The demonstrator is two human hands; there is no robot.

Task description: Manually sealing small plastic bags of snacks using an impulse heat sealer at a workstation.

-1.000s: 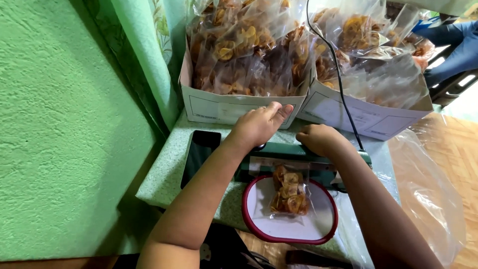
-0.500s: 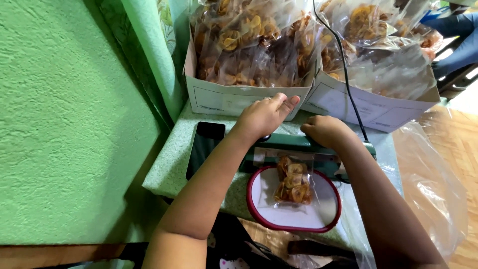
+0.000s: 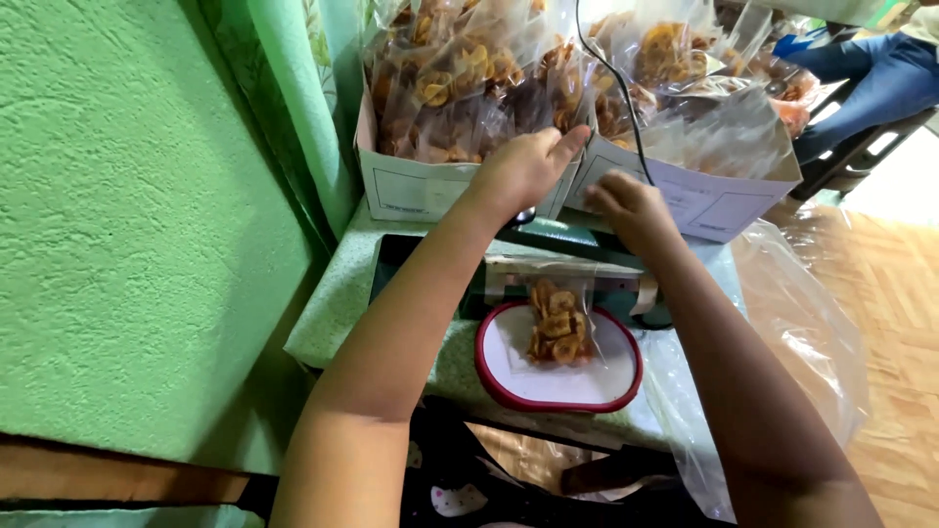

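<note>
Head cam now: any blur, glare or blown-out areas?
Head view: right hand is motion-smeared at the fingers, left hand fairly sharp; daylight blows out the floor at the right edge; glare streaks on the clear snack bags; bagged chips on the plate stay readable.

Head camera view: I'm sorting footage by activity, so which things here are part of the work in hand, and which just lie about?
In use:
left hand
right hand
green sealer
small bag of chips
red-rimmed plate

Lying about:
dark phone
loose plastic sheet
left box of bagged chips
</note>
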